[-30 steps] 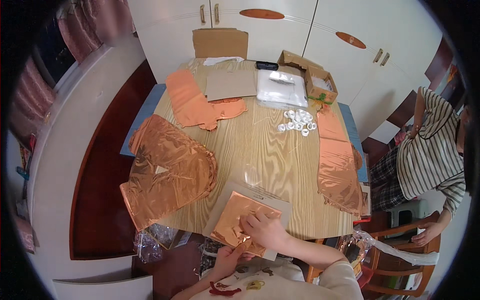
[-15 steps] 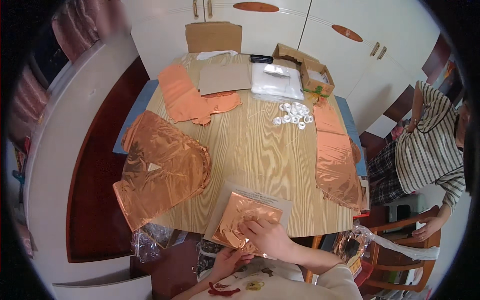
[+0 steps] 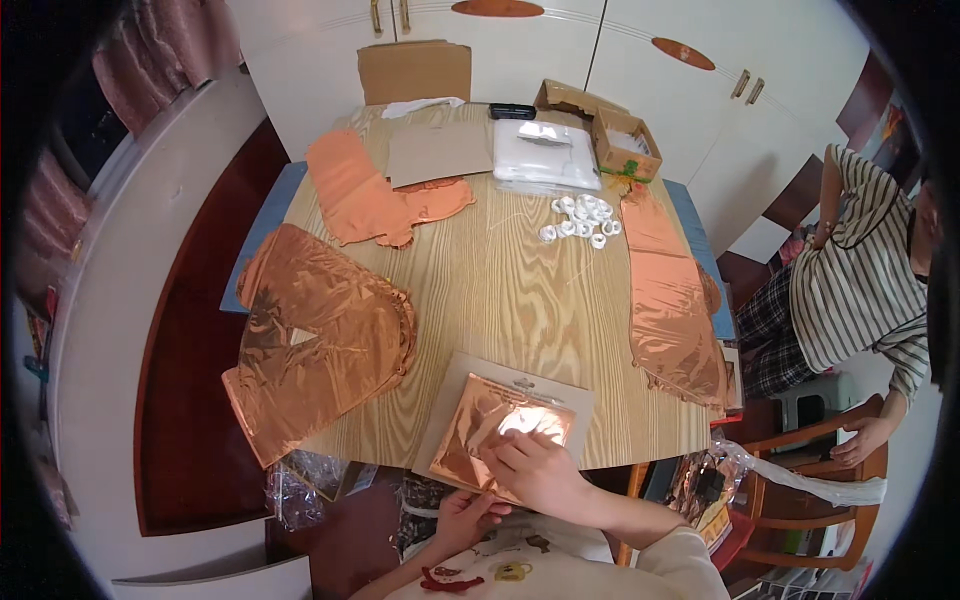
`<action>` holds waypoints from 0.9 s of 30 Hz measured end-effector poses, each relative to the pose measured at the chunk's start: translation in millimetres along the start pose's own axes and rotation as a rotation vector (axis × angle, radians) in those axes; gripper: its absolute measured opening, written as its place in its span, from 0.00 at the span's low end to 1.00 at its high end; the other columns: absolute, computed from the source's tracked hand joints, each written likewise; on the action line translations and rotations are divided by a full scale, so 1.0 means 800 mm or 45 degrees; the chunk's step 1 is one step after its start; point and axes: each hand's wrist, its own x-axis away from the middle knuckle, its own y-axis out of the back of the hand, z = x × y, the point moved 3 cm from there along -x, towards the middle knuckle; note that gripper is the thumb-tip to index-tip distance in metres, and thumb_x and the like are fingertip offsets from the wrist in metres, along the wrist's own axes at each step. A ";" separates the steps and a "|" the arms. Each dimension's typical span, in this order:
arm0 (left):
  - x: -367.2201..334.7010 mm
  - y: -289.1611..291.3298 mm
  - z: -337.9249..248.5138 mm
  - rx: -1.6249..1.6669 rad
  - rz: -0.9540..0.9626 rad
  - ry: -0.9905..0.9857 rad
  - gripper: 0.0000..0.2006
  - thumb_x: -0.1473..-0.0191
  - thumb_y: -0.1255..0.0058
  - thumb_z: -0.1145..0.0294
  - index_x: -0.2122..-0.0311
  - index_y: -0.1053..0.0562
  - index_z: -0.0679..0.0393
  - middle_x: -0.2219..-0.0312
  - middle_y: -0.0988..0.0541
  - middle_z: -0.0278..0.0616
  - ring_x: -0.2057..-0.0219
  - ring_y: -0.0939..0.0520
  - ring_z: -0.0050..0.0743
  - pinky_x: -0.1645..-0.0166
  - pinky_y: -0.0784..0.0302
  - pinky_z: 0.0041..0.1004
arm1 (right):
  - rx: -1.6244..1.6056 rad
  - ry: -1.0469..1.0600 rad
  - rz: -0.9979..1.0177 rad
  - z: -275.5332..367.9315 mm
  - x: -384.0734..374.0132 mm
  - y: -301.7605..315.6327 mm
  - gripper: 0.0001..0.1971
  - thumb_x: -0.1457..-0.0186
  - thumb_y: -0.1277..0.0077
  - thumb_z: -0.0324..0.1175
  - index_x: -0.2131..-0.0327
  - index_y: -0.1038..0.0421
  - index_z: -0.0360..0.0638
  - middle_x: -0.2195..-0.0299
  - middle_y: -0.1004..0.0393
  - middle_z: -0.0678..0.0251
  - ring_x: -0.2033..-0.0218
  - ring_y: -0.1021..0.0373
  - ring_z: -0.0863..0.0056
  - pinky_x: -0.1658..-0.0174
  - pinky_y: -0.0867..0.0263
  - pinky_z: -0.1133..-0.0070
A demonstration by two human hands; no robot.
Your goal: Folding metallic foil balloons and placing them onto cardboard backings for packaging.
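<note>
A folded copper-coloured foil balloon [image 3: 462, 452] lies on a grey-brown cardboard card [image 3: 578, 412] at the table's near edge. Over the foil, my right hand [image 3: 540, 474] is closed, its bent fingertips pressed onto the shiny sheet. My left hand [image 3: 468, 520] sits below the card's near edge, thumb and fingers pinched at the lower edge of the foil. The left fingertips are partly hidden. A slotted hanging hole shows at the card's far edge.
Larger copper foil balloons lie flat at the left [image 3: 325, 350], far left [image 3: 345, 185] and right [image 3: 665, 290]. White ribbon rolls [image 3: 585, 215], clear plastic bags [image 3: 545, 155] and an open carton [image 3: 628, 150] are farther back. A person in a striped top [image 3: 860, 270] stands right, beside a wooden chair [image 3: 800, 480].
The card has turned slightly and its far edge shows more. My right hand has shifted a little over the foil, where a bright glare now appears. The whole view has moved slightly.
</note>
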 end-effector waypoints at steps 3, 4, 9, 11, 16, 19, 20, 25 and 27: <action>0.001 -0.005 0.002 0.026 -0.050 -0.009 0.07 0.38 0.50 0.71 0.59 0.26 0.64 0.65 0.18 0.46 0.67 0.16 0.29 0.68 0.22 0.21 | 0.014 -0.041 -0.052 -0.001 0.000 0.001 0.22 0.60 0.46 0.34 0.56 0.25 0.43 0.63 0.28 0.71 0.62 0.30 0.74 0.64 0.31 0.78; 0.001 -0.010 0.001 -0.022 -0.087 -0.013 0.07 0.38 0.50 0.72 0.60 0.26 0.63 0.66 0.18 0.45 0.68 0.16 0.28 0.68 0.23 0.21 | -0.015 -0.058 -0.062 -0.001 0.001 0.005 0.22 0.59 0.45 0.35 0.56 0.25 0.43 0.63 0.28 0.71 0.61 0.31 0.74 0.62 0.32 0.78; -0.011 -0.003 0.014 0.069 0.007 -0.184 0.05 0.39 0.49 0.74 0.61 0.25 0.62 0.68 0.19 0.42 0.73 0.19 0.24 0.72 0.28 0.19 | -0.246 -0.108 -0.057 0.003 0.010 0.031 0.22 0.55 0.42 0.39 0.54 0.26 0.44 0.60 0.29 0.71 0.57 0.34 0.74 0.55 0.40 0.74; -0.011 -0.010 0.011 0.088 -0.051 -0.164 0.04 0.40 0.49 0.74 0.62 0.25 0.61 0.69 0.19 0.42 0.74 0.20 0.23 0.73 0.29 0.20 | -0.234 -0.089 -0.010 0.003 0.021 0.024 0.23 0.54 0.41 0.41 0.53 0.27 0.44 0.57 0.29 0.70 0.54 0.35 0.73 0.53 0.41 0.73; -0.017 -0.017 0.006 0.122 -0.011 -0.216 0.03 0.40 0.50 0.75 0.65 0.25 0.63 0.73 0.20 0.41 0.76 0.23 0.21 0.72 0.29 0.21 | -0.207 -0.102 -0.078 0.004 0.030 0.016 0.24 0.54 0.40 0.41 0.52 0.27 0.44 0.56 0.30 0.69 0.53 0.35 0.72 0.51 0.43 0.71; -0.023 -0.005 0.005 -0.069 0.041 -0.245 0.04 0.40 0.50 0.75 0.66 0.26 0.64 0.74 0.20 0.41 0.76 0.25 0.19 0.72 0.29 0.21 | -0.190 -0.141 -0.120 0.005 0.031 0.016 0.23 0.55 0.40 0.39 0.53 0.26 0.43 0.56 0.30 0.68 0.53 0.36 0.72 0.49 0.43 0.70; -0.023 -0.003 0.003 -0.122 0.058 -0.259 0.04 0.40 0.50 0.75 0.66 0.26 0.64 0.73 0.20 0.42 0.76 0.25 0.19 0.72 0.29 0.21 | -0.180 -0.149 -0.129 0.005 0.032 0.014 0.23 0.56 0.40 0.39 0.54 0.26 0.43 0.56 0.30 0.68 0.53 0.36 0.72 0.49 0.44 0.69; -0.023 -0.001 -0.002 -0.326 0.137 -0.327 0.04 0.39 0.50 0.74 0.64 0.26 0.64 0.73 0.20 0.42 0.76 0.24 0.20 0.71 0.28 0.21 | -0.088 -0.188 -0.199 0.004 0.032 0.006 0.24 0.58 0.41 0.38 0.55 0.26 0.43 0.56 0.30 0.68 0.52 0.36 0.71 0.47 0.44 0.69; -0.026 0.002 0.000 -0.327 0.149 -0.323 0.04 0.39 0.50 0.74 0.63 0.27 0.63 0.72 0.20 0.42 0.75 0.23 0.20 0.71 0.28 0.21 | -0.065 -0.190 -0.208 0.005 0.031 0.006 0.24 0.58 0.42 0.38 0.54 0.26 0.43 0.56 0.30 0.68 0.52 0.36 0.71 0.47 0.44 0.69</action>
